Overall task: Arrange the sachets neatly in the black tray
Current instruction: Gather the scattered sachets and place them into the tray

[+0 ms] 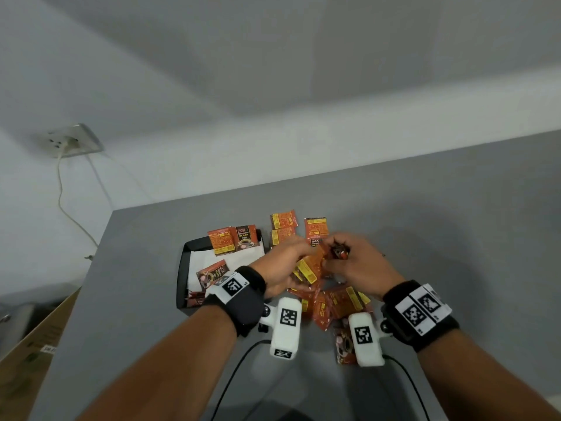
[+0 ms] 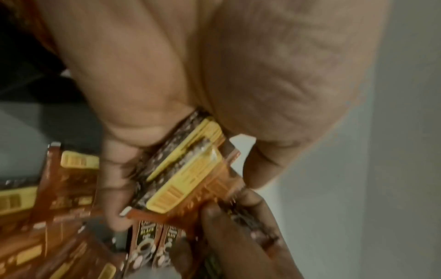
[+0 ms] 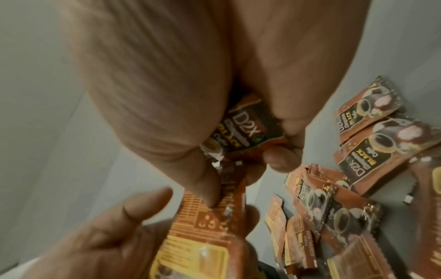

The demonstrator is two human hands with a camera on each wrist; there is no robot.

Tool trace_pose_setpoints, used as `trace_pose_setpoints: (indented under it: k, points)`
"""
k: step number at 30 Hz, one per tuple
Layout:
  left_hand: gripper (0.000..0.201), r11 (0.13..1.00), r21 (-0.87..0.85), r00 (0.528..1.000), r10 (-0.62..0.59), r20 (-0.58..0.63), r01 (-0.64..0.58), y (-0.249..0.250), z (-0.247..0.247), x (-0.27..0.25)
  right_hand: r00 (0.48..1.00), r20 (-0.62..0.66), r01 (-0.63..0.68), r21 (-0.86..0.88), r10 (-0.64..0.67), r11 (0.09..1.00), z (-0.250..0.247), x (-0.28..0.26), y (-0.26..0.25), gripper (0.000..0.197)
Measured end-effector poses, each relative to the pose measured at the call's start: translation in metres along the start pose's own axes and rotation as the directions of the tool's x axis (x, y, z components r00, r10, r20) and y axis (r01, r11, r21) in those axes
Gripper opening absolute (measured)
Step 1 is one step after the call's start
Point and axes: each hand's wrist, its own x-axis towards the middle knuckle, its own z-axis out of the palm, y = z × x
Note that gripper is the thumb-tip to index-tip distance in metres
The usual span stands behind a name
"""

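Both hands meet over the middle of the grey counter (image 1: 455, 223). The left hand (image 1: 282, 268) grips a small stack of sachets (image 1: 306, 268), fingers curled round their edges, yellow panels showing. The right hand (image 1: 355, 262) pinches one sachet (image 3: 241, 130) between thumb and fingers, its edge touching the stack. The black tray (image 1: 182, 268) lies at nine o'clock from the hands, lined with white paper, a few sachets already in it. Loose sachets (image 1: 337, 305) lie scattered at six o'clock beneath the hands, and three more (image 1: 283, 221) at twelve o'clock.
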Motion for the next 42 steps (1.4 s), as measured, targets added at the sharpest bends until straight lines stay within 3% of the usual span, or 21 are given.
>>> trace_pose_setpoints:
  k: [2,4,6,9,11,14,17,21,24,29,31,34,39,42]
  points:
    - [0.035,0.997,0.05,0.996,-0.056,0.072,0.053,-0.002,0.007,0.007,0.999,-0.045,0.007,-0.004,-0.007,1.0,0.004,0.004,0.001,0.023]
    - [0.041,0.98,0.197,0.998,-0.044,0.05,0.034,-0.007,0.009,0.017,0.994,-0.112,-0.026,-0.066,0.019,0.997,0.005,0.007,0.009,0.024]
    - [0.05,0.905,0.425,1.0,-0.019,-0.005,0.019,-0.012,0.007,0.027,0.987,-0.157,-0.061,-0.164,0.035,0.985,0.0,0.007,0.017,0.024]
    - [0.079,0.644,0.765,1.0,0.011,-0.011,0.002,-0.022,0.011,0.039,0.998,-0.022,-0.065,-0.405,0.061,0.912,-0.007,0.0,0.027,0.022]
    - [0.072,0.429,0.903,0.996,0.066,-0.053,0.02,-0.03,0.015,0.044,0.981,0.137,-0.047,-0.524,0.139,0.85,-0.006,-0.005,0.036,0.025]
    - [0.059,0.13,0.991,0.987,0.159,-0.02,-0.001,-0.044,0.02,0.049,0.955,0.242,0.034,-0.669,0.174,0.743,0.001,-0.01,0.044,0.039]
    - [0.059,-0.013,1.0,0.987,0.16,0.028,-0.027,-0.054,0.02,0.054,0.941,0.295,0.122,-0.753,0.165,0.647,0.005,-0.01,0.045,0.046]
    - [0.056,-0.074,0.995,0.979,0.191,0.076,-0.063,-0.056,0.016,0.055,0.939,0.294,0.114,-0.758,0.18,0.642,0.008,-0.01,0.051,0.063]
    - [0.056,-0.091,0.993,0.977,0.197,0.087,-0.07,-0.054,0.011,0.051,0.941,0.283,0.086,-0.732,0.187,0.676,0.008,-0.009,0.053,0.066]
    - [0.048,0.041,0.996,0.961,0.268,0.063,-0.077,-0.051,0.011,0.045,0.946,0.243,-0.066,-0.504,0.215,0.861,-0.007,-0.001,0.046,0.047]
    - [0.047,0.087,0.993,0.961,0.273,0.055,-0.082,-0.05,0.013,0.044,0.948,0.182,-0.15,-0.463,0.26,0.874,-0.018,0.006,0.047,0.058]
    - [0.049,0.084,0.991,0.973,0.212,0.087,-0.107,-0.055,0.018,0.044,0.954,0.08,-0.21,-0.506,0.288,0.836,-0.032,0.021,0.052,0.085]
    - [0.072,-0.012,0.984,0.979,0.105,0.176,-0.176,-0.07,0.023,0.045,0.962,0.022,-0.183,-0.685,0.27,0.705,-0.024,0.039,0.063,0.048]
    - [0.069,-0.052,0.983,0.979,0.088,0.182,-0.178,-0.071,0.022,0.046,0.96,0.023,-0.167,-0.753,0.279,0.636,-0.013,0.043,0.073,0.047]
